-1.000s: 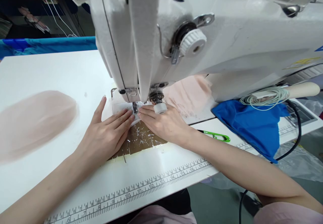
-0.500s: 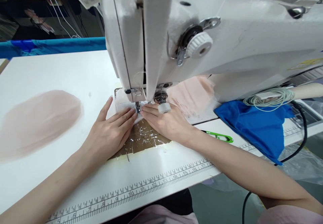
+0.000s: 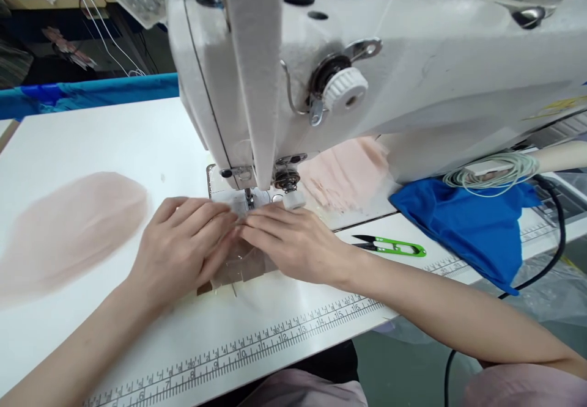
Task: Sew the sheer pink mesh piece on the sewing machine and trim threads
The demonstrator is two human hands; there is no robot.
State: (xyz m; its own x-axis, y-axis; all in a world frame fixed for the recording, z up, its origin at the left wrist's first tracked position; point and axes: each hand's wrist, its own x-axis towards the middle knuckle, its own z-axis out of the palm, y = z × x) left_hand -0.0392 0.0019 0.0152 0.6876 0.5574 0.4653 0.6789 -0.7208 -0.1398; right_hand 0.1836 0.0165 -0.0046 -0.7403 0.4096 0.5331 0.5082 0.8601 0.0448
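Observation:
My left hand (image 3: 181, 245) and my right hand (image 3: 288, 242) meet fingertip to fingertip just in front of the presser foot (image 3: 249, 199) of a white sewing machine (image 3: 413, 77). Both hands have bent fingers closed on a small sheer, pale fabric piece (image 3: 243, 266) that lies over the taped brown patch on the table. A small white bit of the cloth shows under the needle. How far the fabric reaches under my fingers is hidden.
A pale pink sheer fabric pile (image 3: 68, 230) lies at the left on the white table (image 3: 114, 144). Green thread snips (image 3: 394, 247), a blue cloth (image 3: 468, 223), a coiled cord (image 3: 495, 168) and a black cable (image 3: 550, 236) are to the right. Pink fabric (image 3: 343, 175) sits behind the machine. A printed ruler (image 3: 275, 333) runs along the front edge.
Both hands have drawn back from the needle toward me. Their fingers went from lying flat on the fabric to bent and closed on it, and they now cover the taped patch.

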